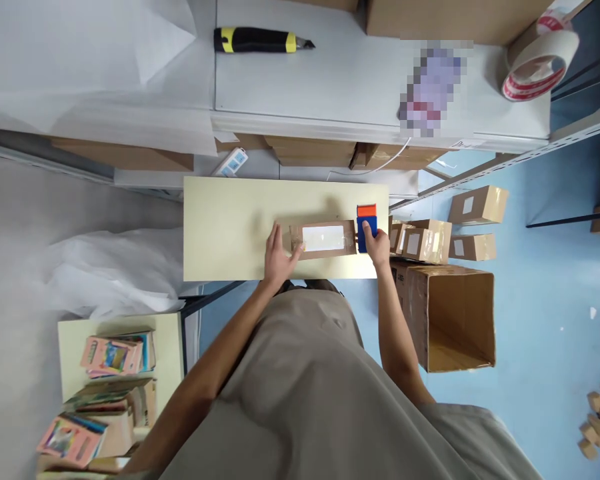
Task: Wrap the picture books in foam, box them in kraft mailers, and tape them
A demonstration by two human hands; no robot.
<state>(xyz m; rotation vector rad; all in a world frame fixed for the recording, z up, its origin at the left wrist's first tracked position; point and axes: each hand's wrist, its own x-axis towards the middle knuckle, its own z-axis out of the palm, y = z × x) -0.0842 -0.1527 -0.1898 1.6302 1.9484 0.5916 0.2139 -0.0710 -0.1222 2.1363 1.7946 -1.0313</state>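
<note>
A small brown cardboard parcel [324,239] with a white label lies on a pale yellow table [230,220]. My left hand [279,255] rests on the parcel's left end, fingers spread flat against it. My right hand [377,243] is closed around a blue and orange tape dispenser [367,220] held against the parcel's right end.
An open cardboard box [453,317] stands on the blue floor at the right, with sealed parcels [425,241] above it. A black and yellow utility knife [260,40] and a tape roll [537,63] lie on the white shelf. Stacked books [113,387] sit lower left.
</note>
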